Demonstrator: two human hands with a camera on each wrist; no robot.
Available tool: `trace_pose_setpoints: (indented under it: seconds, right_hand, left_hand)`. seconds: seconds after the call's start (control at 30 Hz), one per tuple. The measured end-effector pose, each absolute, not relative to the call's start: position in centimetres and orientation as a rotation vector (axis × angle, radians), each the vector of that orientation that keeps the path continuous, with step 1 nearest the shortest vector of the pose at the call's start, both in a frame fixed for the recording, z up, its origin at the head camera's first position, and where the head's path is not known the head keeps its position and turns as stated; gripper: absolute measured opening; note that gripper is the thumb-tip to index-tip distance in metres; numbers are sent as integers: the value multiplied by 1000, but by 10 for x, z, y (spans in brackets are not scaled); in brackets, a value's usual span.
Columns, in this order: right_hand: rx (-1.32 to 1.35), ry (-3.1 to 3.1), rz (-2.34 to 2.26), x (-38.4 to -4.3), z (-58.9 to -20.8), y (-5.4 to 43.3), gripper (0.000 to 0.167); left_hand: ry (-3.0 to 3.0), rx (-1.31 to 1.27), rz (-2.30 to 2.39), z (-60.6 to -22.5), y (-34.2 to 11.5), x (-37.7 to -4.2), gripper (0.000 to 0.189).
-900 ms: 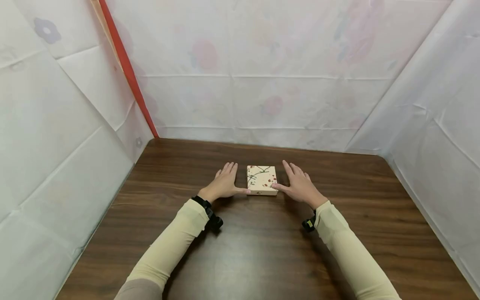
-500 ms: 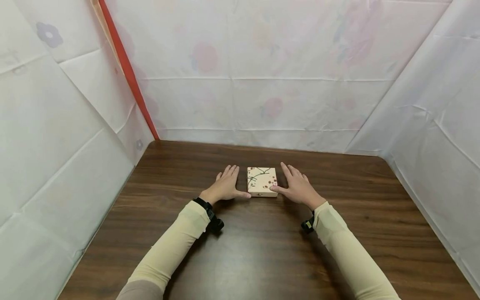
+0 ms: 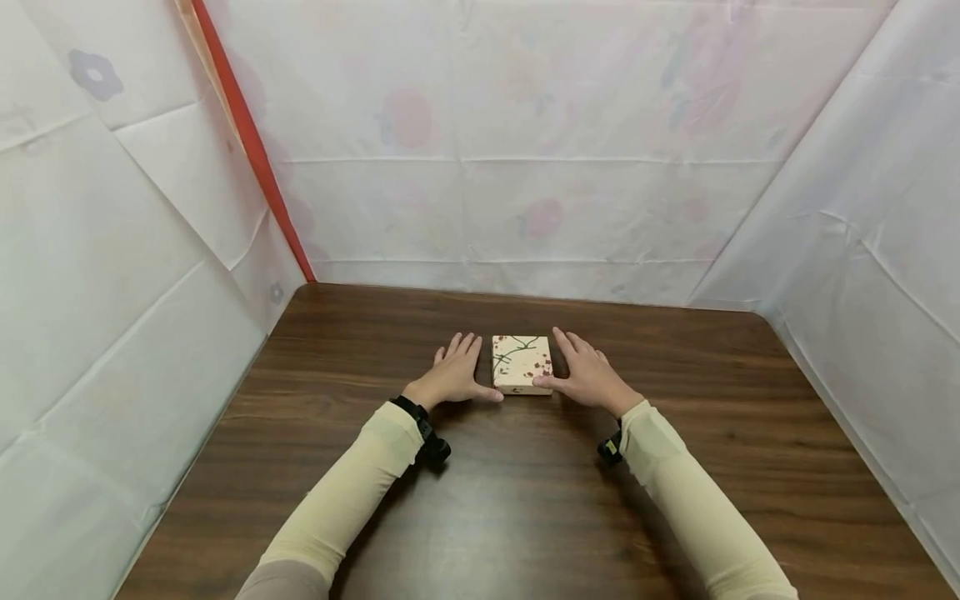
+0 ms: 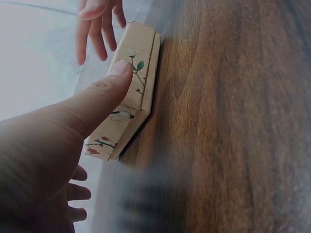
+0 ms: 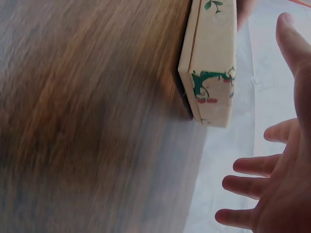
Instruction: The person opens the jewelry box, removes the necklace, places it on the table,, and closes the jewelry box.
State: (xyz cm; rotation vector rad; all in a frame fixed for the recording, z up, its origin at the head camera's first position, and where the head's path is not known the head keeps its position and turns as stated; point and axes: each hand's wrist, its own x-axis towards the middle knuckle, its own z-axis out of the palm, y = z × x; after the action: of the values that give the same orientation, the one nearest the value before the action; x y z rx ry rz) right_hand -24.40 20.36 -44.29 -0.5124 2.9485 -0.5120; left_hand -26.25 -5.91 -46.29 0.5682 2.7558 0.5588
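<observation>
- A small cream box (image 3: 521, 360) lies flat on the brown wood-grain table (image 3: 480, 508), between the two hands and nearer the table's far edge than the near one
- Its top bears a dark green branch and small red blossoms; leaves and flowers run over its sides as well, and a thin seam follows the side close to the table
- The left hand (image 3: 452, 375) is just beside the box on its left, fingers wide, straight and pointing away from the body, the thumb stretched across to the near left corner
- In the left wrist view that thumb overlaps the side of the box; whether it touches, I cannot tell
- The right hand (image 3: 588, 377) is to the right of the box, fingers likewise wide and straight, holding nothing
- In the head view the right thumb crosses the near right corner of the box, yet the right wrist view shows it apart from the box
- Both forearms wear pale yellow sleeves (image 3: 701, 500), with a black strap (image 3: 412, 410) at the left wrist
- White cloth (image 3: 480, 208) with faint pink prints stands behind the table, and a red strip (image 3: 255, 154) slants down at the back left corner
</observation>
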Motion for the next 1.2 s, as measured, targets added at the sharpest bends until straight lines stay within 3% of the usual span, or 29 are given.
trace_pose_setpoints:
  seconds: [1.2]
  right_hand:
    - [-541, 2792, -594, -260, -449, 193, 123]
  left_hand:
    - [2729, 562, 517, -469, -47, -264, 117]
